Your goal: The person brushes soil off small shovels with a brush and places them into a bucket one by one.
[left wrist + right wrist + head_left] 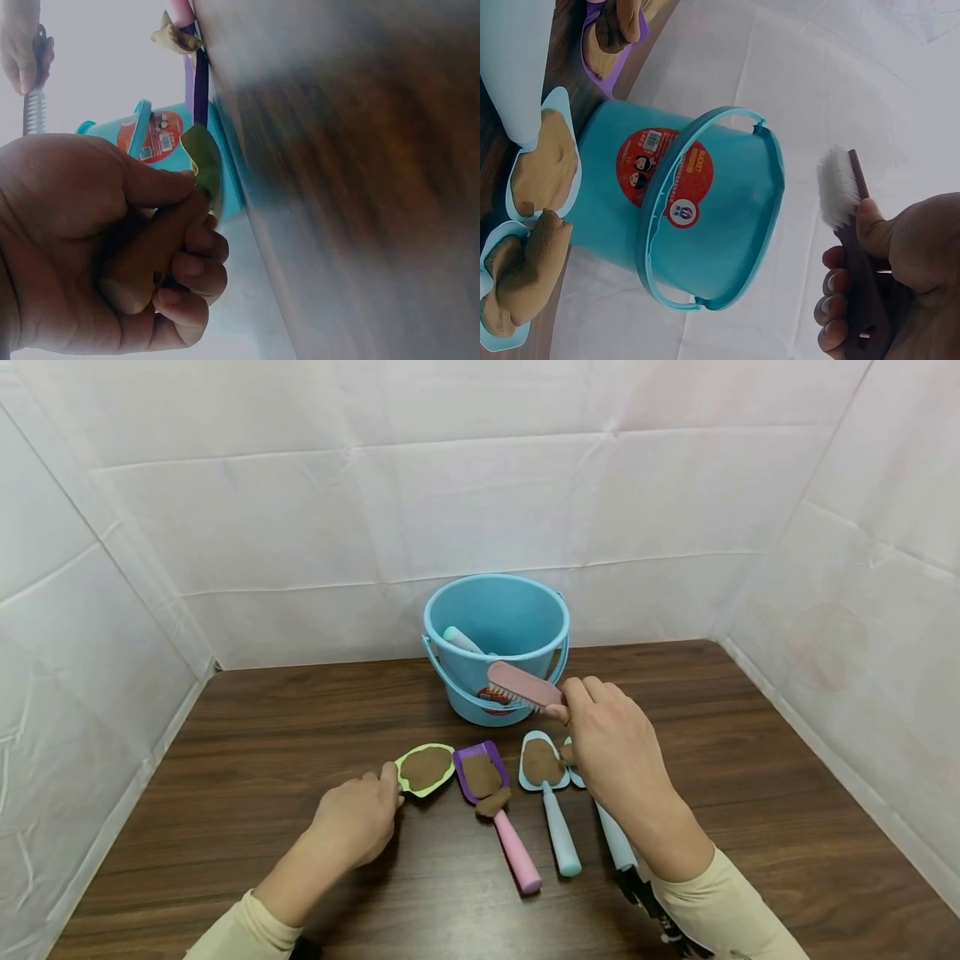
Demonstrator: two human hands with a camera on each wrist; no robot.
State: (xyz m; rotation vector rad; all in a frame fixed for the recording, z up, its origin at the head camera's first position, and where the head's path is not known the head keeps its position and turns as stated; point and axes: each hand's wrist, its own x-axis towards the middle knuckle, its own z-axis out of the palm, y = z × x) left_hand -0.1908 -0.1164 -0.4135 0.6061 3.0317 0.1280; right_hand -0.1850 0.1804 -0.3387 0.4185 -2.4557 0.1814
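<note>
My left hand [356, 818] grips the tan handle [157, 251] of a green scoop [424, 792], its fingers curled around it. A flat brown sand-like mass [426, 767] fills the scoop's head, which sits close over the table, beside a purple shovel [459, 774]. Raised in front of the bucket, my right hand [611, 747] holds a pink brush [521, 683] by its handle. The brush's white bristles [836, 187] face the bucket in the right wrist view. The blue bucket [465, 667] stands upright with its handle lowered.
A light-coloured handle [461, 639] leans inside the bucket. The purple shovel has a pink handle [517, 853] and a brown lump across its neck. Two light blue shovels [560, 831] carry brown material; one is partly behind my right hand. White sheeting [480, 510] encloses the wooden table [300, 710].
</note>
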